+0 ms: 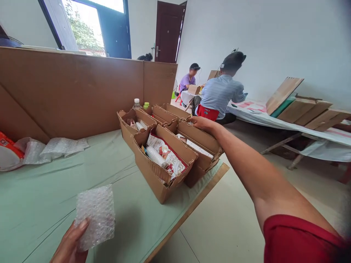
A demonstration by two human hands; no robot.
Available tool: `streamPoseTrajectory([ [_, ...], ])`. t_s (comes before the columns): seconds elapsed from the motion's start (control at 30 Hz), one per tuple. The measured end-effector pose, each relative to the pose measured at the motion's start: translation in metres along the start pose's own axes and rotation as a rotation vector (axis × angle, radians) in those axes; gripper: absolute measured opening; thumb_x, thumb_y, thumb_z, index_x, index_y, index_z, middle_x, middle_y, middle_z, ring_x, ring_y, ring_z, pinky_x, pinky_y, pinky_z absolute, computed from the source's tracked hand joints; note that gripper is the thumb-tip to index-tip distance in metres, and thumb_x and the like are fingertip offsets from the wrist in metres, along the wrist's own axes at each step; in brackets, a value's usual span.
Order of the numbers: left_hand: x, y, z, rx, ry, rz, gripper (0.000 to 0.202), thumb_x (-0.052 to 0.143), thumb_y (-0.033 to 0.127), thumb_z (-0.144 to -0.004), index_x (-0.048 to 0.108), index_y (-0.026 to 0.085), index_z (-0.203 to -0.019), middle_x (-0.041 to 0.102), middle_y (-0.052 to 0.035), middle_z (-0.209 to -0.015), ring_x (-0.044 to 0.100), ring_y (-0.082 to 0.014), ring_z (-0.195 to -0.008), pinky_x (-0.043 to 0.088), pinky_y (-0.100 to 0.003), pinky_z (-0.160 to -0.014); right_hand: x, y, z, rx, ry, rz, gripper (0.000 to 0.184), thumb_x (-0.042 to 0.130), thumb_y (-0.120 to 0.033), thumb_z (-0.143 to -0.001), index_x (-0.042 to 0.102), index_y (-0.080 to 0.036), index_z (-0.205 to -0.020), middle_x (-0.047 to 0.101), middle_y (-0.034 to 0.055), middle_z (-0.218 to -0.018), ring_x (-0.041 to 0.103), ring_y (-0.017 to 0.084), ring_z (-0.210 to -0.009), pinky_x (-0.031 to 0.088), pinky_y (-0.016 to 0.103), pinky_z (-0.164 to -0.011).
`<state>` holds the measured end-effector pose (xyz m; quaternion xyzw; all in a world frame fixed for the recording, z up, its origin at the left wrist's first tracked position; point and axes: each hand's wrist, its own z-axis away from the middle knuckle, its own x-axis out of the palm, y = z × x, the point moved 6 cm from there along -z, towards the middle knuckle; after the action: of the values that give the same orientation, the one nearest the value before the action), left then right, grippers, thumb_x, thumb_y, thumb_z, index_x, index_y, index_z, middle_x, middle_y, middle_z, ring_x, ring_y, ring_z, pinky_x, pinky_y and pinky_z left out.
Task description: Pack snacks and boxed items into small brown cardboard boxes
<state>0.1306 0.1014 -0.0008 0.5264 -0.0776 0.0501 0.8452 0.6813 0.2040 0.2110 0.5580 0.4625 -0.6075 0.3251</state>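
Note:
My left hand (pixel 70 244) at the bottom left pinches a small square sheet of bubble wrap (pixel 95 215) above the green table cover (pixel 41 197). My right hand (pixel 201 122) reaches out over a cluster of open cardboard boxes, its fingers curled on the rim of the far right box (pixel 203 140). The nearest box (pixel 161 164) holds a white tube and a red-and-white packet. Another open box (pixel 134 124) stands behind it with small items inside.
A tall cardboard wall (pixel 71 91) runs along the back of the table. Loose bubble wrap (pixel 55 148) and a red-and-white bag (pixel 7 151) lie at the left. Two bottles (pixel 141 104) stand behind the boxes. Two people (pixel 219 93) sit working beyond, beside stacked cardboard (pixel 301 106).

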Motion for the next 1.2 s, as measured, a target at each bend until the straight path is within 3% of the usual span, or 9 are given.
streamPoseTrajectory([
  [0.3,0.011,-0.001,0.014,0.000,0.063,-0.031,0.061,0.091,0.051,-0.053,0.075,0.020,-0.103,0.079,-0.0074,-0.100,0.070,-0.0347,-0.107,0.061,-0.036,-0.082,0.016,0.007,-0.034,0.048,-0.029,0.142,0.017,0.069,-0.014,-0.075,0.081,-0.021,-0.086,0.078,0.0080,-0.095,0.070,0.023,-0.096,0.044,0.025,-0.076],
  [0.47,0.007,0.005,0.011,0.022,0.044,-0.186,0.058,0.090,0.052,-0.052,0.075,0.018,-0.097,0.079,-0.0074,-0.092,0.072,-0.0330,-0.098,0.060,-0.035,-0.081,-0.003,-0.004,-0.019,0.098,0.112,0.132,0.015,0.065,-0.011,-0.079,0.079,-0.012,-0.084,0.077,0.0165,-0.094,0.070,0.027,-0.090,0.043,0.029,-0.070],
  [0.63,0.008,0.021,0.010,0.072,-0.017,-0.215,0.058,0.089,0.056,-0.054,0.076,0.020,-0.097,0.078,-0.0094,-0.100,0.069,-0.0355,-0.105,0.059,-0.039,-0.089,-0.060,-0.043,0.034,0.044,0.504,0.056,0.031,0.047,-0.016,-0.094,0.070,-0.005,-0.112,0.069,0.0232,-0.124,0.063,0.026,-0.113,0.044,0.033,-0.090],
  [0.77,0.038,0.060,0.033,0.356,-0.066,-0.334,0.045,0.084,0.054,-0.064,0.077,0.027,-0.099,0.064,-0.0084,-0.138,0.059,-0.0375,-0.124,0.054,-0.044,-0.099,-0.089,-0.121,0.130,-0.385,0.870,-0.236,0.009,0.058,-0.019,-0.089,0.067,-0.018,-0.091,0.072,0.0110,-0.115,0.064,0.023,-0.111,0.043,0.037,-0.099],
  [0.83,0.059,0.082,0.057,0.556,-0.063,-0.374,0.030,0.080,0.052,-0.072,0.077,0.028,-0.089,0.051,-0.0045,-0.153,0.053,-0.0384,-0.132,0.050,-0.048,-0.105,-0.080,-0.169,0.179,-0.601,0.799,-0.364,0.009,0.057,-0.021,-0.091,0.063,-0.023,-0.084,0.072,0.0050,-0.109,0.065,0.022,-0.107,0.045,0.038,-0.097],
  [0.93,0.082,0.098,0.088,0.714,-0.073,-0.263,0.026,0.077,0.053,-0.075,0.076,0.027,-0.077,0.049,-0.0028,-0.154,0.051,-0.0400,-0.135,0.050,-0.051,-0.104,-0.048,-0.235,0.228,-0.835,0.385,-0.616,0.011,0.058,-0.020,-0.091,0.061,-0.023,-0.081,0.071,0.0029,-0.103,0.066,0.018,-0.098,0.050,0.033,-0.090],
  [1.0,0.085,0.095,0.094,0.667,-0.076,-0.193,0.029,0.081,0.053,-0.070,0.077,0.027,-0.080,0.061,-0.0074,-0.141,0.056,-0.0410,-0.128,0.055,-0.048,-0.095,-0.027,-0.261,0.240,-0.893,0.086,-0.761,0.011,0.060,-0.022,-0.091,0.061,-0.022,-0.080,0.072,0.0022,-0.096,0.066,0.015,-0.090,0.052,0.029,-0.084],
  [1.07,0.074,0.084,0.086,0.545,-0.024,-0.164,0.037,0.085,0.052,-0.065,0.078,0.025,-0.087,0.072,-0.0105,-0.119,0.063,-0.0399,-0.116,0.058,-0.044,-0.087,-0.016,-0.265,0.229,-0.843,-0.064,-0.864,0.012,0.061,-0.028,-0.092,0.063,-0.021,-0.082,0.071,0.0017,-0.090,0.066,0.014,-0.082,0.052,0.028,-0.077],
  [1.2,0.034,0.064,0.060,0.358,0.054,-0.023,0.055,0.088,0.053,-0.059,0.076,0.019,-0.101,0.076,-0.0088,-0.095,0.069,-0.0302,-0.092,0.058,-0.033,-0.075,-0.005,-0.225,0.157,-0.593,-0.011,-0.721,0.016,0.059,-0.033,-0.091,0.065,-0.018,-0.089,0.068,0.0007,-0.079,0.062,0.013,-0.067,0.049,0.026,-0.064],
])
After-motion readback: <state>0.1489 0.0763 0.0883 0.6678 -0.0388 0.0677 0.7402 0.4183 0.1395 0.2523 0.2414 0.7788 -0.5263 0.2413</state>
